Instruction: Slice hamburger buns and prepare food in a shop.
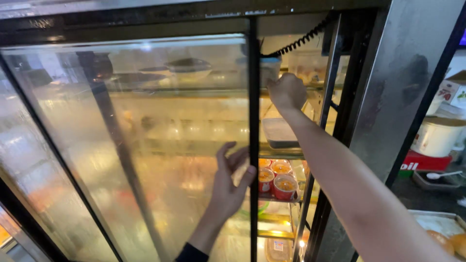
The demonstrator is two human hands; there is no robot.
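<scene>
You face a tall glass-fronted cooler (145, 29), dark metal frame. Its fogged sliding door (126, 145) covers the left and middle; contents behind it are blurred, only a bowl shape on the upper shelf reads. The narrow open gap is on the right, beside a steel side panel (403, 73).

Your right arm reaches through the gap to the top shelf (310, 86). Your right hand (287, 91) is at a clear tub with a blue lid (269, 68), fingers curled toward it; cannot tell if they actually pinch it, as the back of the hand hides the contact.

Your left hand (230, 182) sits on the door's dark vertical edge (253, 121), fingers spread, thumb and fingertips against the frame and glass.

A grey tray (279, 132) lies on the middle shelf, below the right hand. Below that, a cluster of red cups with orange filling (276, 179), just right of the left hand. A black coiled cord (301, 40) hangs at the top of the gap.

Far right, outside the cooler: a white pot (437, 137), and bread rolls (449, 241) on a tray in the lower corner.
</scene>
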